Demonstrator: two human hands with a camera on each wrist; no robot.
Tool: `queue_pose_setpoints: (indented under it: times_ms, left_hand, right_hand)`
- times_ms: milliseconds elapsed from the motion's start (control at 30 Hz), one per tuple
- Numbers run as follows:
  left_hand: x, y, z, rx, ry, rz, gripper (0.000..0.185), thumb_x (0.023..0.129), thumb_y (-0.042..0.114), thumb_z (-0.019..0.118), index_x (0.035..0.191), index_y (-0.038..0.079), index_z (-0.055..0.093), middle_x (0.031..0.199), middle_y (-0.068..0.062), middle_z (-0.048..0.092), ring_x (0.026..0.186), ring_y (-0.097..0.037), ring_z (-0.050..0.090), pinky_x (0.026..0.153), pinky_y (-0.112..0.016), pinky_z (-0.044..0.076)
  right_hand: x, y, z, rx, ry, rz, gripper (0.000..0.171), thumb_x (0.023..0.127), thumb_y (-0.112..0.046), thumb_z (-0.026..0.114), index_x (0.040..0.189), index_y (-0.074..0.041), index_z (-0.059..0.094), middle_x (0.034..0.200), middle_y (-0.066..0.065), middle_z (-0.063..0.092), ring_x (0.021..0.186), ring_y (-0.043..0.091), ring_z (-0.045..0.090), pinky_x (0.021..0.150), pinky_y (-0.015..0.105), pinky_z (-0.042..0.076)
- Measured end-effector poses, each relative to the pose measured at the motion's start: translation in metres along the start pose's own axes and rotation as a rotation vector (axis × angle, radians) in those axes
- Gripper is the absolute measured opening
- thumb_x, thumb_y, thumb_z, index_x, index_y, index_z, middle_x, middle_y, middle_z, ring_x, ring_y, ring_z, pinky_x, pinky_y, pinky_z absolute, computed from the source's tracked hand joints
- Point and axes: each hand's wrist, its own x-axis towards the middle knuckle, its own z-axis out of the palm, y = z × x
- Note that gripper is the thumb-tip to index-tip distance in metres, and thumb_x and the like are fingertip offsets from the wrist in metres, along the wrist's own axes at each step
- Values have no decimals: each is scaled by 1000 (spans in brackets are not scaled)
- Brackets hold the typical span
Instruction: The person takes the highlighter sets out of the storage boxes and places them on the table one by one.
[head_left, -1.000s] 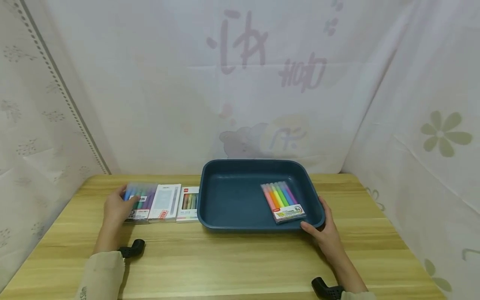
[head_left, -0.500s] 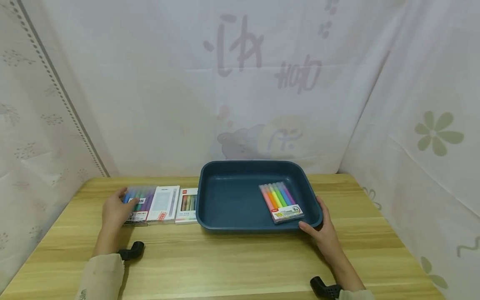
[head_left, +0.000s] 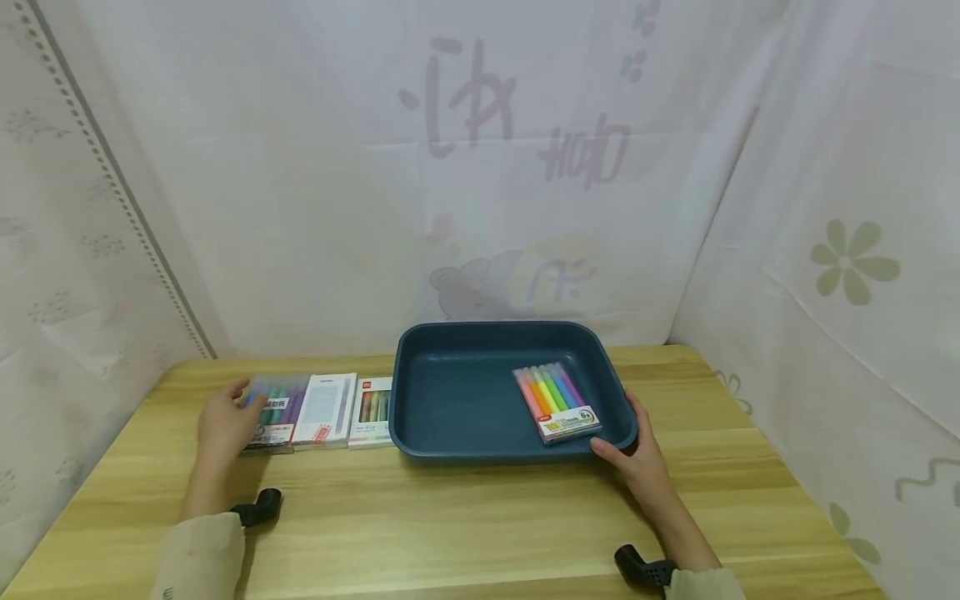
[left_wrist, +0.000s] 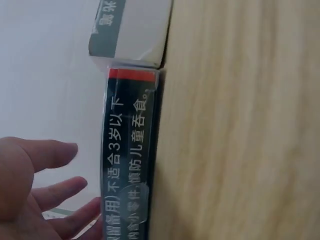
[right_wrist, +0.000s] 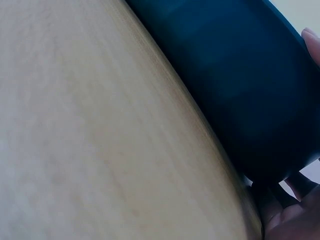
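A dark blue tray [head_left: 465, 408] stands on the table, with a pack of rainbow-coloured pens [head_left: 555, 400] lying tilted inside at its right. My right hand [head_left: 637, 454] grips the tray's front right corner, its thumb at the rim and the other fingers round the outer side. To the left, a clear pack of blue, green and purple markers [head_left: 281, 408] lies flat, my left hand [head_left: 225, 425] at its left edge. The left thumb overlaps that pack in the head view. In the left wrist view, those fingers are spread beside the pack's dark printed end [left_wrist: 127, 150].
Between the markers and the tray lie a white box [head_left: 326, 408] and a white-and-pastel pack with a window [head_left: 372, 408], close side by side. The tray hides that pack's right part. Behind the wooden table [head_left: 420, 533] hangs a pale printed curtain [head_left: 315, 208].
The whole head view has shifted slightly left. My left thumb has drawn a little off the marker pack towards its left edge. The right hand keeps its grip on the tray.
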Motion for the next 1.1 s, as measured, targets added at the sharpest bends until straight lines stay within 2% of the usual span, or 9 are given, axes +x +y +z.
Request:
queue_pose_setpoints:
  times_ms: [67, 133, 200, 333, 433, 600, 667, 833, 1100]
  left_hand:
    - [-2, 4, 0, 32, 38, 35, 57, 102, 22, 52, 147, -11, 41, 116, -38, 63, 84, -45, 65, 71, -51, 56]
    - [-4, 9, 0, 62, 64, 66, 56, 101, 21, 53, 145, -12, 44, 84, -28, 65, 53, -29, 53, 53, -41, 48]
    - [-7, 14, -1, 79, 84, 89, 55, 100, 21, 54, 144, -11, 46, 79, -24, 63, 42, -15, 33, 42, -34, 37]
    - [-13, 25, -4, 100, 125, 140, 53, 101, 21, 56, 144, -8, 48, 101, -37, 64, 48, -29, 42, 49, -42, 43]
    - [-18, 37, -7, 99, 162, 192, 52, 101, 20, 57, 143, -8, 49, 119, -41, 61, 81, -47, 59, 71, -57, 51]
    - [-31, 62, -13, 54, 179, 247, 51, 102, 21, 56, 145, -6, 49, 139, -37, 54, 114, -55, 54, 100, -68, 42]
    - [-37, 73, -14, 43, 187, 263, 50, 102, 20, 57, 144, -5, 49, 140, -34, 54, 109, -54, 56, 101, -68, 41]
    - [-52, 99, -7, 28, 204, 313, 47, 101, 18, 59, 143, -3, 52, 142, -32, 55, 126, -53, 51, 105, -68, 41]
    - [-64, 124, 10, -56, 144, 323, 47, 103, 25, 57, 146, 5, 52, 143, -22, 58, 129, -44, 55, 99, -62, 50]
  right_hand:
    - [0, 0, 0, 4, -3, 5, 100, 92, -20, 72, 163, -29, 3, 169, 15, 11, 150, 35, 20, 121, 62, 17]
    - [0, 0, 0, 6, -5, 10, 100, 92, -20, 72, 164, -29, 3, 170, 14, 11, 151, 34, 19, 122, 60, 18]
    - [0, -1, 0, 4, -6, 17, 99, 92, -20, 71, 164, -29, 3, 170, 14, 11, 151, 33, 19, 123, 55, 19]
    - [0, -4, -1, 10, -9, 15, 99, 93, -20, 71, 164, -27, 2, 170, 15, 10, 151, 34, 18, 123, 56, 18]
    - [1, -6, -2, 16, -8, 11, 100, 93, -21, 71, 164, -26, 1, 170, 15, 8, 151, 35, 17, 123, 63, 15]
    - [4, -8, -2, 1, -5, 0, 100, 92, -22, 71, 164, -24, 2, 170, 15, 8, 152, 37, 16, 122, 66, 15]
    - [4, -7, -2, -4, -5, -9, 101, 92, -21, 72, 164, -24, 2, 170, 16, 10, 152, 36, 16, 122, 64, 16]
    - [3, -5, -1, -36, -1, -28, 103, 91, -20, 73, 164, -26, 1, 169, 17, 13, 151, 36, 18, 120, 62, 17]
    - [1, -2, 0, -49, -5, -34, 102, 92, -22, 73, 164, -29, 0, 169, 17, 12, 151, 37, 18, 121, 65, 15]
